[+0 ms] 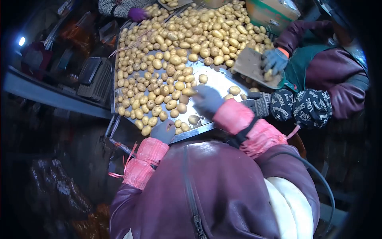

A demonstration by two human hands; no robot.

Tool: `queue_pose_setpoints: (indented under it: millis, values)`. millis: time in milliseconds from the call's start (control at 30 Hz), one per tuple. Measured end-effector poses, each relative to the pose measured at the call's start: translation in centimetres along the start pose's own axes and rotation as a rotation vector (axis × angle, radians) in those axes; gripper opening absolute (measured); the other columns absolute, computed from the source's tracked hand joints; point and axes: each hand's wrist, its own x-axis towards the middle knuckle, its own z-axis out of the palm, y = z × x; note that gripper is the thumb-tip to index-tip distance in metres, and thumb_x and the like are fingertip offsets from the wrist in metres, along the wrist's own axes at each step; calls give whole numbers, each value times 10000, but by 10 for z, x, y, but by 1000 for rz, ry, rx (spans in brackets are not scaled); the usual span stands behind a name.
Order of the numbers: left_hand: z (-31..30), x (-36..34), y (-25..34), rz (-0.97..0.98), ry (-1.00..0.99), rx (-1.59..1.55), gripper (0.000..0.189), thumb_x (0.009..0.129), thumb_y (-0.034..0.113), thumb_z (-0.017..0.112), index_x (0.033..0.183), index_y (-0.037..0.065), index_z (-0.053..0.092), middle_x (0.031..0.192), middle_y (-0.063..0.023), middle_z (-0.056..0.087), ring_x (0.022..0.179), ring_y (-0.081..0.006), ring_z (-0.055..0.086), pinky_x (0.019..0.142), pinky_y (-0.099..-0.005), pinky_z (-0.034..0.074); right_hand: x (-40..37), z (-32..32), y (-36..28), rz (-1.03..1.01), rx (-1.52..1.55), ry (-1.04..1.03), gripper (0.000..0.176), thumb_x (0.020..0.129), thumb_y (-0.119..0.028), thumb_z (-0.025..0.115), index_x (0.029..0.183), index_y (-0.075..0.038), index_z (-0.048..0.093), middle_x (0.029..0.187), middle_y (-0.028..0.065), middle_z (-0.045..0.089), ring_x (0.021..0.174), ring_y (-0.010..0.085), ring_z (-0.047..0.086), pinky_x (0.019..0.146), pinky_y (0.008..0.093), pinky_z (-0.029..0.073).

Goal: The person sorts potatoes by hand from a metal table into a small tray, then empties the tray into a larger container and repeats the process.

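Many small yellow potatoes lie spread over a metal sorting table. My left hand, in a grey glove with a pink sleeve cover, rests at the table's near edge beside a few potatoes; whether it grips one is unclear. My right hand, gloved the same way, reaches over the bare metal and touches a potato at the edge of the pile, fingers curled around it.
To the right a co-worker's gloved hand holds a flat board against the potatoes. Another person's purple-gloved hand works at the far end. A cardboard box stands at the far right. Dark crates sit left of the table.
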Motion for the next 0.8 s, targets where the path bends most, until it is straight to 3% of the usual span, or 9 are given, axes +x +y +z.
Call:
queue_pose_setpoints:
  millis: [33, 67, 100, 167, 300, 467, 533, 700, 800]
  values:
    - [0, 1, -2, 9, 12, -16, 219, 889, 305, 588, 976, 123, 671, 640, -93, 651, 614, -228, 675, 612, -377, 527, -1, -38, -9, 164, -11, 43, 392, 884, -280, 591, 1215, -73, 627, 1104, 149, 655, 1022, 366, 616, 887, 452, 495]
    - [3, 3, -8, 30, 45, 15, 214, 893, 301, 588, 985, 127, 675, 653, -102, 653, 621, -224, 676, 609, -373, 525, 13, -40, 58, -55, -390, 64, 341, 860, -254, 595, 1151, -88, 661, 1086, 144, 660, 994, 356, 616, 877, 463, 504]
    - [9, 5, -16, 55, 75, 47, 210, 897, 296, 588, 993, 132, 679, 666, -111, 654, 628, -219, 677, 606, -369, 523, 6, -79, 38, -10, -694, -98, 300, 834, -233, 598, 1091, -101, 677, 1112, 141, 658, 949, 363, 623, 859, 473, 511]
    - [16, 9, -26, 39, 74, -13, 224, 904, 293, 591, 1026, 127, 679, 692, -120, 659, 631, -208, 669, 600, -353, 518, 1, -88, 73, 262, -685, -263, 215, 834, -237, 588, 997, -125, 674, 1088, 139, 649, 974, 364, 627, 864, 482, 503]
    - [5, 8, -20, -136, -49, -642, 246, 946, 203, 557, 1133, 65, 638, 772, -74, 656, 617, -138, 589, 581, -289, 491, 6, -78, 103, 221, -578, -189, 219, 840, -234, 591, 1026, -135, 650, 1051, 182, 664, 939, 390, 635, 806, 490, 517]
    - [-47, -12, 53, -186, -123, -1092, 467, 930, 216, 557, 1347, 21, 479, 1031, -125, 636, 655, -126, 571, 564, -226, 450, 17, -46, 58, 78, 112, -145, 322, 853, -266, 654, 1119, -86, 632, 1084, 146, 645, 885, 301, 654, 776, 435, 512]
    - [-54, -12, 57, -125, -239, -1252, 485, 936, 226, 548, 1373, 36, 455, 1062, -131, 630, 651, -118, 568, 567, -225, 458, 28, -44, 2, 220, 624, -571, 385, 884, -315, 652, 1174, -63, 620, 1079, 127, 647, 936, 272, 650, 822, 398, 511]
    - [-42, 0, 23, -226, -341, -1470, 445, 953, 309, 535, 1320, 58, 504, 983, -104, 636, 616, -87, 554, 504, -218, 435, 106, -11, 30, -289, -56, -81, 343, 891, -238, 591, 1202, -93, 608, 1062, 161, 610, 1004, 352, 594, 875, 429, 479]
    - [-46, 2, 24, -309, -242, -1505, 420, 960, 326, 525, 1281, 55, 530, 914, -91, 630, 592, -81, 539, 472, -200, 404, 124, 26, 52, -244, -185, -77, 290, 848, -262, 574, 1099, -123, 612, 1032, 150, 602, 950, 371, 604, 803, 504, 491]
